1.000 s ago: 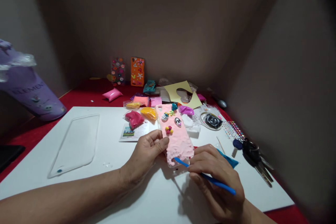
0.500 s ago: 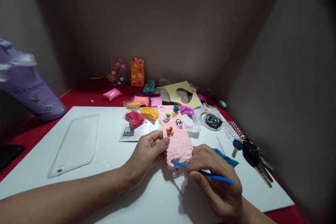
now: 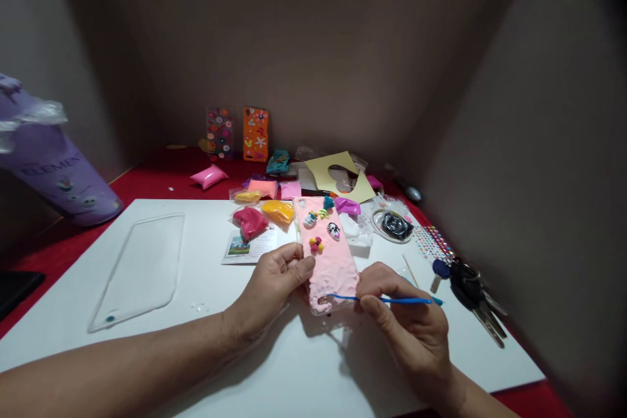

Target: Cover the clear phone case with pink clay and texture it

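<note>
A phone case (image 3: pixel 333 264) coated in pink clay is held tilted above the white board, with small colourful clay figures on its upper half. My left hand (image 3: pixel 279 284) pinches its left edge between thumb and fingers. My right hand (image 3: pixel 404 323) grips a slim blue modelling tool (image 3: pixel 404 301), thumb and fingers closed round it. The tool's tip touches the clay by the opening at the case's lower end, where the surface is rough. Fingers of the right hand also lie against the case's right edge.
A clear phone case (image 3: pixel 142 271) lies on the white board (image 3: pixel 220 366) at left. Packets of coloured clay, including a red packet (image 3: pixel 251 222), sit behind the hands. Keys (image 3: pixel 473 287) and a sheet of gems (image 3: pixel 434 243) are at right; a purple tumbler (image 3: pixel 63 170) stands far left.
The blue tool has swung to a flatter angle, its tip shifting slightly right and up from the opening's left side. My right hand has turned with it. My left hand and the case stay put.
</note>
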### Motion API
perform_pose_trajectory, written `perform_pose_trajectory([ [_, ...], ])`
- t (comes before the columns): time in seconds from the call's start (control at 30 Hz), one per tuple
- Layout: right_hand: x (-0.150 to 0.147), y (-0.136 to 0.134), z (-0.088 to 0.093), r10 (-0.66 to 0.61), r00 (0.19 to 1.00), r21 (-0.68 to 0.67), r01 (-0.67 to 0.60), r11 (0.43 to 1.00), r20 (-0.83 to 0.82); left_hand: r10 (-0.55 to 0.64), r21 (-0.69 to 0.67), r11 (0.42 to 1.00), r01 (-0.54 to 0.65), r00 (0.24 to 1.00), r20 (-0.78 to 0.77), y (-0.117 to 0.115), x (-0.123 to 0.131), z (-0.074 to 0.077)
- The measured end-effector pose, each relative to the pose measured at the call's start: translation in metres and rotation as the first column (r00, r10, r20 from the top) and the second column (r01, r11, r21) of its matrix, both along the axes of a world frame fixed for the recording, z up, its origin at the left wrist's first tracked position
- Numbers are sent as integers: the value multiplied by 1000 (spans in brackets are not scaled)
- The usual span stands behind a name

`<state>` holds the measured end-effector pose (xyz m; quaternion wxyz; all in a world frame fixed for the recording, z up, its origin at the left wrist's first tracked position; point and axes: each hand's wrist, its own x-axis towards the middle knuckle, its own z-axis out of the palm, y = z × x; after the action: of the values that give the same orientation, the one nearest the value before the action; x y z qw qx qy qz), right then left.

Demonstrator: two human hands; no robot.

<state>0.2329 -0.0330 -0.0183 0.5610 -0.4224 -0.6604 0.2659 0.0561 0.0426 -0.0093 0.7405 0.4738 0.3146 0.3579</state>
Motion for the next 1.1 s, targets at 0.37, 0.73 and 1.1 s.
perform_pose_trajectory([
  [0.37, -1, -2, -2, -80, 997, 186, 79, 979, -2, -16, -5, 1000, 16, 1000, 5, 0, 0, -4],
  [0.73, -4, -1, 7, -83, 987, 225, 50, 973, 137, -29, 60, 998, 32, 999, -45, -1, 1, 2],
  [1.1, -2, -2, 7, -94, 972, 240, 41, 970, 215, -27, 51, 998, 29, 999, -48, -1, 2, 2],
])
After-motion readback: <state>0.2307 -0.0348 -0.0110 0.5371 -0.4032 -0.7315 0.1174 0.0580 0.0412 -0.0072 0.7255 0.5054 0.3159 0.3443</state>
